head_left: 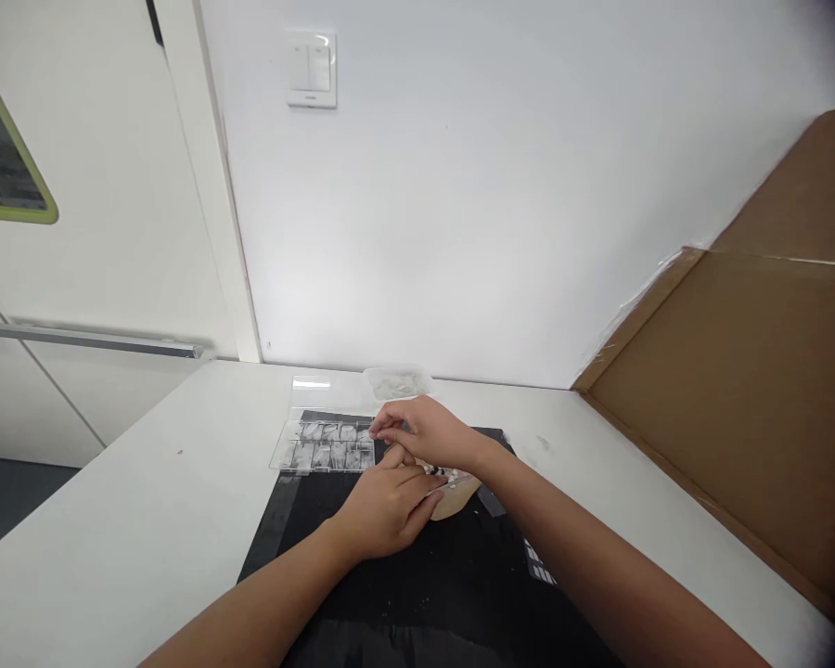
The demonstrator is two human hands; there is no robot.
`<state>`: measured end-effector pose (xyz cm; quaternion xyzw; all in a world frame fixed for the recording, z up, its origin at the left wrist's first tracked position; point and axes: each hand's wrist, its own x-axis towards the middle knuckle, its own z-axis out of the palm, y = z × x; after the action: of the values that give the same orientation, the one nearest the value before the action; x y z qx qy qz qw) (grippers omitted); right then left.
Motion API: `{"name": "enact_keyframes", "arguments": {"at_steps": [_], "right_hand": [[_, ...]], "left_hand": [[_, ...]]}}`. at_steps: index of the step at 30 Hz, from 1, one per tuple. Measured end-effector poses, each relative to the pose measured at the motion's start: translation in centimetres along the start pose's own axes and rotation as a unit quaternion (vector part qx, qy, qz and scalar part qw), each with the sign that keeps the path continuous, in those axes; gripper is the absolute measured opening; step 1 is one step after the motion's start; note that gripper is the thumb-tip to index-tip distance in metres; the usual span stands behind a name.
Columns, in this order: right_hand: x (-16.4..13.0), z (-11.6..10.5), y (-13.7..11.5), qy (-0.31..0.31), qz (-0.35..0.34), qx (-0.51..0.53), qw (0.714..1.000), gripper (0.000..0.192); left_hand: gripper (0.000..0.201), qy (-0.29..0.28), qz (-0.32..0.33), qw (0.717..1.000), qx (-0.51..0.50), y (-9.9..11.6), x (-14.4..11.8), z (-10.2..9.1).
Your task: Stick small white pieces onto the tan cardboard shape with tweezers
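Note:
My left hand (391,504) bends over a tan rounded piece (457,502) on the black mat (417,594). Small white and dark bits lie on that piece, and a thin pale edge shows by the left fingertips; the fingers are closed, but what they grip is unclear. Just above, my right hand (428,433) hovers with thumb and fingertips pinched near the left index finger. Whatever is in the pinch is too small to name. To the left of both hands sits a clear compartment box (324,455) with whitish contents, its clear lid (313,393) raised behind it.
A shallow translucent tub (398,384) with pale contents stands against the wall. A white-celled sheet (539,562) shows partly beneath the right forearm. Brown cardboard (724,399) borders the white table (139,492) on the right. Tiny white specks dot the mat.

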<state>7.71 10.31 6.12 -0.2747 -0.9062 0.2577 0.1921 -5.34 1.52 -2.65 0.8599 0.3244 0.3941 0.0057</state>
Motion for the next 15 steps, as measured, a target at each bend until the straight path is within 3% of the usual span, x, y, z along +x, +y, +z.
{"name": "enact_keyframes", "arguments": {"at_steps": [3, 7, 15], "right_hand": [[1.0, -0.3, 0.5, -0.062, -0.008, 0.031, 0.998, 0.015], [2.1, -0.1, 1.3, -0.099, -0.013, 0.045, 0.994, 0.020], [4.8, 2.6, 2.8, -0.142, -0.041, 0.014, 0.989, 0.014]], "left_hand": [[0.031, 0.006, 0.009, 1.000, 0.014, -0.1, -0.1, 0.1], [0.028, 0.014, 0.021, 0.999, 0.028, 0.1, 0.2, -0.1], [0.025, -0.002, 0.048, 0.998, 0.041, 0.3, 0.4, -0.4]]}}
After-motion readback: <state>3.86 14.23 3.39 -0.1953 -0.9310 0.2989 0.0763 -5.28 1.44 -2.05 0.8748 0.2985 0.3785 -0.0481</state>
